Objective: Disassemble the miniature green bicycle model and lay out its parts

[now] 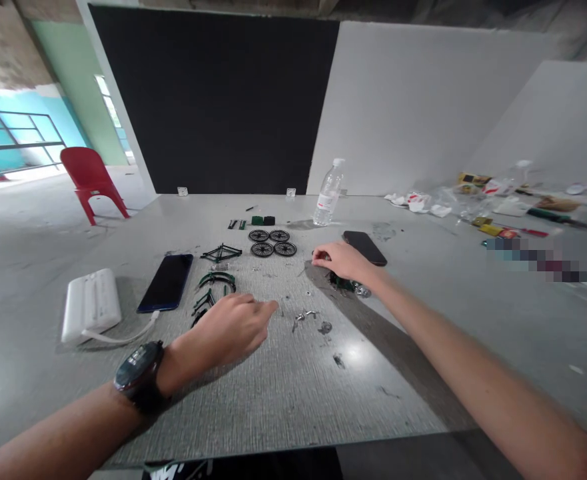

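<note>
My left hand (pixel 237 323), palm down with its fingers curled together, hovers low over the table beside several curved black parts (pixel 217 280). Whatever its fingers may hold is hidden under them. Farther right, my right hand (pixel 337 259) has thumb and fingertips pinched; a bit of green shows at them, too small to name. Below that hand lies a cluster of dark green parts (pixel 342 281). Small silver metal parts (pixel 303 317) and a little round clear piece (pixel 326 327) are between the hands. Several black spoked toy wheels (pixel 262 249) and a small bicycle-like frame (pixel 222 253) lie beyond.
A white power bank (pixel 92 305) is cabled to a phone (pixel 166 283) at left. Another dark phone (pixel 366 247) lies behind my right forearm. A clear bottle (pixel 329 193) stands near the back panel (pixel 223 100). Plastic bags (pixel 440 200) and a red screwdriver (pixel 528 231) are at right.
</note>
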A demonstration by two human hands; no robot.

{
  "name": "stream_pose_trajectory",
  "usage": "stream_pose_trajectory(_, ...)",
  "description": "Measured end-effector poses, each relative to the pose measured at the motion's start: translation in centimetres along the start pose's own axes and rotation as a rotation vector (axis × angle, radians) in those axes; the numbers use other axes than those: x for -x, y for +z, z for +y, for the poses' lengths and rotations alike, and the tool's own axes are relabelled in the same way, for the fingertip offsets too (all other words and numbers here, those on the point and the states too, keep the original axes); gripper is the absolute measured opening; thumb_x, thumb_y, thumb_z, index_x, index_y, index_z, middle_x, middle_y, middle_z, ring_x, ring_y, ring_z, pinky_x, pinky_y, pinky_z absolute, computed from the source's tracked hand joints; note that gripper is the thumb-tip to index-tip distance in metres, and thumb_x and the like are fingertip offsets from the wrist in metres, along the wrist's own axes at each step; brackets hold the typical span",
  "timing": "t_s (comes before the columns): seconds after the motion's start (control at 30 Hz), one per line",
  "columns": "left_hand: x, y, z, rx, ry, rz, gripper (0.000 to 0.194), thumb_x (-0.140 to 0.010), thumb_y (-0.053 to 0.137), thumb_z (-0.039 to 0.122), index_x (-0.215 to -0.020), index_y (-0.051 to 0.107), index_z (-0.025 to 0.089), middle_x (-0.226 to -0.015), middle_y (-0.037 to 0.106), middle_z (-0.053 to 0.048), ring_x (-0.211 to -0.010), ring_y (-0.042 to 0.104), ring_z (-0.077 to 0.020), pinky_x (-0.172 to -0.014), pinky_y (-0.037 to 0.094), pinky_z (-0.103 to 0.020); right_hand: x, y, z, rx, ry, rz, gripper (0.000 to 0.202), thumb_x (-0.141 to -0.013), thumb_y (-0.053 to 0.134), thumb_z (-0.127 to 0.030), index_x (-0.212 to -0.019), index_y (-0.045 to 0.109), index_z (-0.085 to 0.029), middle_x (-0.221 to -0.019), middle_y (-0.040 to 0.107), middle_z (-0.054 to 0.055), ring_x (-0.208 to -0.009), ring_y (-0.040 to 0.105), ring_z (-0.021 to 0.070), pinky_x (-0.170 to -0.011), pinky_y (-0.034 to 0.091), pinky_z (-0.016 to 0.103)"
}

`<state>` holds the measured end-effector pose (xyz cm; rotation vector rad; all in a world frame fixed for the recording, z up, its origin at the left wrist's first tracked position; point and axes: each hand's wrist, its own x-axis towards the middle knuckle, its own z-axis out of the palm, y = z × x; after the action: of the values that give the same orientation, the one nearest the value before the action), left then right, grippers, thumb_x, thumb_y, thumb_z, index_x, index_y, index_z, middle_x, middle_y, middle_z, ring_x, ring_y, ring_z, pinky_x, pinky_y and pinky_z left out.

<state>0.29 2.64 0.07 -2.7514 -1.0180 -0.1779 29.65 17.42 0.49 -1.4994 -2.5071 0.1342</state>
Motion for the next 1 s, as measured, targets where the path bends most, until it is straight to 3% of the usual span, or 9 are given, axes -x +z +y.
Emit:
stream_pose_trajectory(0.43, 0.1, -0.4, 0.0, -0.002, -0.002, 0.005, 0.026, -0.100, 0.040, 0.020, -0.118, 0.057, 0.012, -0.086, 0.066, -0.008, -0.079, 0.064, -0.0221, -0.070, 0.051, -0.035, 0.0, 0.6, -0.5, 0.238, 0.057, -0.061, 0.026, -0.091, 0.047, -0.033, -0.088, 0.071, -0.022, -0.099, 0.075, 0.014, -0.088, 0.068, 0.0300, -0.066, 0.038, 0.039)
stream_pose_trajectory(0.63, 0.0, -0.5, 0.0, 0.004, -0.021, -0.035, 0.026, -0.097, 0.046, 0.022, -0.119, 0.055, 0.013, -0.085, 0.067, -0.006, -0.079, 0.065, -0.0224, -0.067, 0.050, -0.033, 0.3, -0.5, -1.6, 0.280, 0.128, -0.081, 0.025, -0.094, 0.046, -0.031, -0.084, 0.067, -0.022, -0.100, 0.074, 0.011, -0.090, 0.067, 0.0277, -0.071, 0.039, 0.037)
stream_pose_trajectory(0.73, 0.0, -0.4, 0.0, -0.010, -0.020, -0.025, 0.023, -0.096, 0.046, 0.021, -0.115, 0.056, 0.014, -0.084, 0.067, -0.006, -0.077, 0.065, -0.0227, -0.066, 0.050, -0.034, 0.1, -1.3, -3.3, 0.284, 0.097, 0.000, 0.025, -0.097, 0.042, -0.028, -0.088, 0.064, -0.022, -0.102, 0.073, 0.010, -0.093, 0.065, 0.0271, -0.077, 0.039, 0.039)
stream_pose_trajectory(0.8, 0.0, -0.4, 0.0, -0.016, -0.014, -0.012, 0.021, -0.095, 0.047, 0.021, -0.112, 0.057, 0.015, -0.083, 0.066, -0.006, -0.076, 0.065, -0.0223, -0.066, 0.049, -0.033, -0.4, -1.1, -5.2, 0.224, 0.000, 0.029, 0.023, -0.098, 0.042, -0.029, -0.091, 0.062, -0.022, -0.104, 0.072, 0.009, -0.092, 0.064, 0.0252, -0.077, 0.039, 0.038)
stream_pose_trajectory(0.9, 0.0, -0.3, 0.0, -0.011, -0.014, -0.007, 0.021, -0.096, 0.046, 0.021, -0.112, 0.057, 0.015, -0.083, 0.066, -0.006, -0.076, 0.064, -0.0216, -0.067, 0.049, -0.033, -1.8, 0.2, -8.1, 0.163, -0.161, -0.003, 0.019, -0.097, 0.045, -0.026, -0.087, 0.061, -0.022, -0.101, 0.071, 0.007, -0.090, 0.063, 0.0221, -0.081, 0.039, 0.037)
stream_pose_trajectory(1.0, 0.1, -0.3, 0.0, 0.002, -0.017, -0.007, 0.022, -0.096, 0.044, 0.021, -0.113, 0.057, 0.014, -0.085, 0.067, -0.006, -0.077, 0.064, -0.0211, -0.068, 0.049, -0.033, -3.3, 1.9, -9.6, 0.209, -0.219, -0.011, 0.015, -0.095, 0.051, -0.026, -0.085, 0.062, -0.021, -0.100, 0.071, 0.007, -0.092, 0.062, 0.0233, -0.080, 0.038, 0.038)
